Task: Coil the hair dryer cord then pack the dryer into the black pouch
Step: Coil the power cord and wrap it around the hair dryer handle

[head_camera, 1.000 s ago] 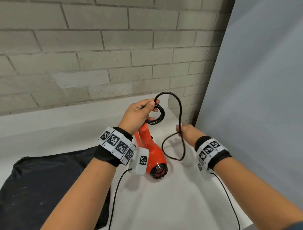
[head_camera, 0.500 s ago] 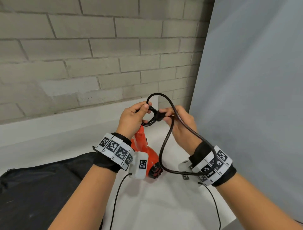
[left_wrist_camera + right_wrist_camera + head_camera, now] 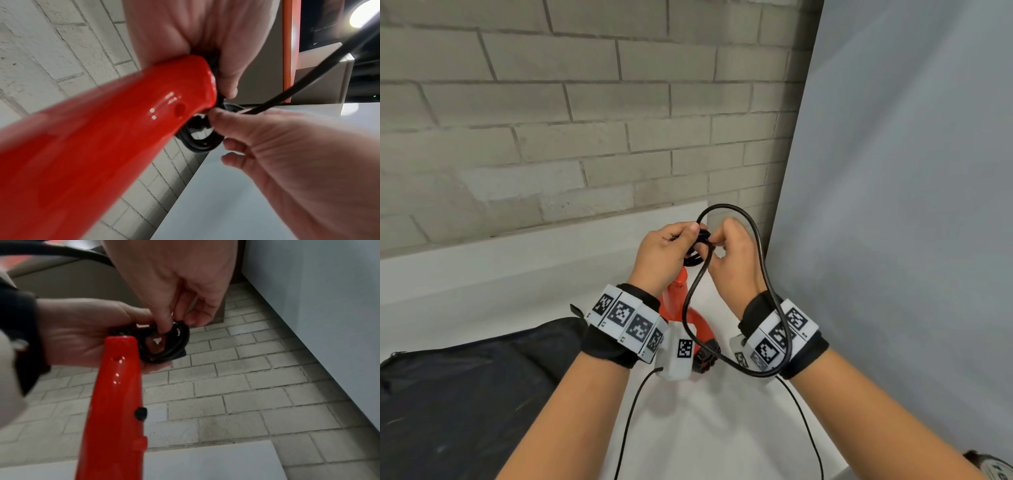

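Note:
The red hair dryer [image 3: 690, 317] hangs nozzle-down above the white table, its handle [image 3: 107, 138] [image 3: 115, 402] pointing up. My left hand [image 3: 666, 251] grips the small black cord coil [image 3: 693, 258] [image 3: 200, 141] [image 3: 164, 344] at the handle's end. My right hand [image 3: 731, 251] pinches the cord against that coil. A large loose loop of cord [image 3: 760, 260] arcs over my right hand, drapes across the right wrist and comes back up between the hands. The black pouch [image 3: 465, 394] lies flat at the lower left of the table.
A brick wall [image 3: 551, 120] runs behind the white table [image 3: 705, 428]. A grey panel [image 3: 911, 205] stands close on the right. Thin sensor cables [image 3: 630, 421] hang from both wrist units toward me.
My right hand rose from beside the dryer, carried the cord up to the coil and met the left hand. The loose loop now drapes over my right wrist.

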A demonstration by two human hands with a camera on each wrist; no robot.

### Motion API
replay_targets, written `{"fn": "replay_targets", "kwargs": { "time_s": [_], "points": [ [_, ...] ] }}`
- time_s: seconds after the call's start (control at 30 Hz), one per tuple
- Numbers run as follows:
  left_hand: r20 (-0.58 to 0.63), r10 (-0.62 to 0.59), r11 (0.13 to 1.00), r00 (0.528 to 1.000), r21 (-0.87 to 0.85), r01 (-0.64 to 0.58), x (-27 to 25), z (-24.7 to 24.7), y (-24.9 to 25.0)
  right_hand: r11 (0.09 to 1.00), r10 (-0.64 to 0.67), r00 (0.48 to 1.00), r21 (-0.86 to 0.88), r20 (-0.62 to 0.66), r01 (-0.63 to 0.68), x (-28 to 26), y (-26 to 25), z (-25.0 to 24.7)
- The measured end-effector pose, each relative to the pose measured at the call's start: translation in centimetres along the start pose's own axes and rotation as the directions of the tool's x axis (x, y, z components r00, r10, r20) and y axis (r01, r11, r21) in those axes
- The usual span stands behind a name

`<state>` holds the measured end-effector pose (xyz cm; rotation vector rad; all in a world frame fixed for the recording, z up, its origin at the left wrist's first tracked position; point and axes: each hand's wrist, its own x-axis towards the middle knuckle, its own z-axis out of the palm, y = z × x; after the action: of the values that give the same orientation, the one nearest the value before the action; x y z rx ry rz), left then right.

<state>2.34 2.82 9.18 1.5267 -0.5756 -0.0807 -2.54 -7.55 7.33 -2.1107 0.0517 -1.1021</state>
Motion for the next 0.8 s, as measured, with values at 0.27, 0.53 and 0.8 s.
{"fn": "replay_targets", "kwargs": {
  "time_s": [0.27,0.53,0.8],
  "points": [
    [0.046,0.034,0.999,0.998,0.009,-0.035,0.2,0.2,0.1,0.996,0.042,0.946,0.061,0.320,-0.065,2.0,1.2,0.6],
    [0.023,0.005,0.999,1.000,-0.047,-0.004,1.3,-1.3,-0.7,0.943,0.316,0.818,-0.253,0.481,-0.215,-0.8,7.5,-2.0],
    [0.062,0.010,0.994,0.998,-0.105,-0.003,1.4,-1.8,-0.8,0.754,0.617,0.404,-0.654,0.675,-0.058,-1.9,7.9,-3.0]
  ]
}}
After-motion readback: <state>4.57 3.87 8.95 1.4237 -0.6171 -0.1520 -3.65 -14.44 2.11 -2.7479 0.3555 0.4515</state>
